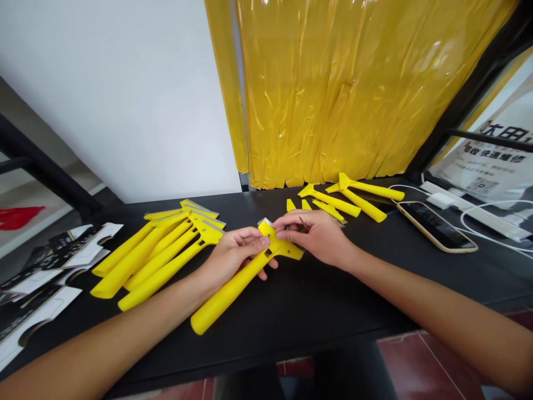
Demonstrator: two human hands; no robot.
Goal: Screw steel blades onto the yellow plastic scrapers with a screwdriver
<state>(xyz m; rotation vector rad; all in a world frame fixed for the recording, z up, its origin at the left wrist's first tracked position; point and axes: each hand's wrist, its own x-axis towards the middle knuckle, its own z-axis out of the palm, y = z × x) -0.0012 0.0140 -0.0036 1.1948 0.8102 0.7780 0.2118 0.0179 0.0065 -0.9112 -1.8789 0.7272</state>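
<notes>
My left hand [233, 253] is closed around the neck of a yellow scraper [229, 297], its thumb on the head and the handle slanting toward me. A silvery piece shows at the top edge of the head. My right hand [318, 233] pinches at the front of that head, fingertips touching it. Whatever small thing may be between those fingers is hidden. Left of my left hand, several yellow scrapers [166, 253] with metal blades lie in a pile. Beyond my right hand are small flat yellow pieces [328, 210], partly hidden by the hand.
Several yellow handles [364, 205] lie at the back right of the black table [333, 311]. A phone [435, 225] lies beside a white power strip [474, 208] with cables. Black-and-white cardboard packaging [45, 283] is stacked at left. Yellow plastic sheeting [353, 94] hangs behind.
</notes>
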